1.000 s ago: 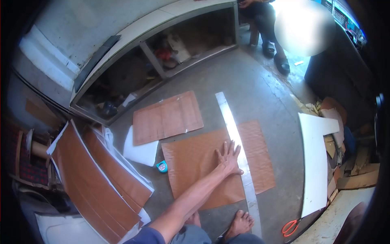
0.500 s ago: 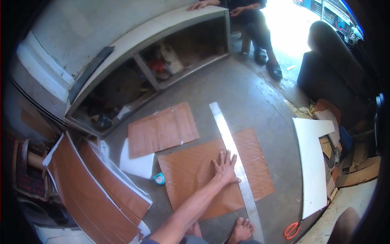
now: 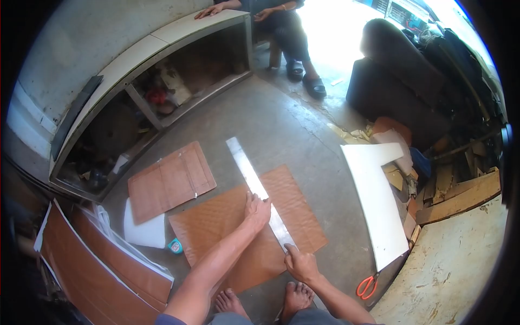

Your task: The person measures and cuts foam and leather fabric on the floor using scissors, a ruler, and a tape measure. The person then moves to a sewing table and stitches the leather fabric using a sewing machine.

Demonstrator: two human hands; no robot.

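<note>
A long metal ruler (image 3: 250, 176) lies slantwise across a brown sheet (image 3: 216, 225) that looks like leatherette, on the floor. My left hand (image 3: 257, 210) is at the ruler's middle, its fingers bunched closed on the left edge. Lower down, my right hand (image 3: 301, 264) pinches the ruler's near end between thumb and fingers; whether it holds anything else is hidden. Left of the sheet lies a brown rectangular panel (image 3: 172, 181) partly over a white padded piece (image 3: 143, 225). A teal tape measure (image 3: 175, 246) rests beside the sheet's left edge.
Orange-handled scissors (image 3: 366, 287) and a white cut panel (image 3: 374, 206) lie on the right, before scraps and boards (image 3: 460, 197). Brown panels with white edging (image 3: 97, 265) stand at lower left. Behind are a low cabinet (image 3: 157, 57) and a seated person (image 3: 281, 38).
My right hand has come into view and taken the ruler's near end. My left hand, spread flat before, is now closed at the ruler. The view has swung to the right.
</note>
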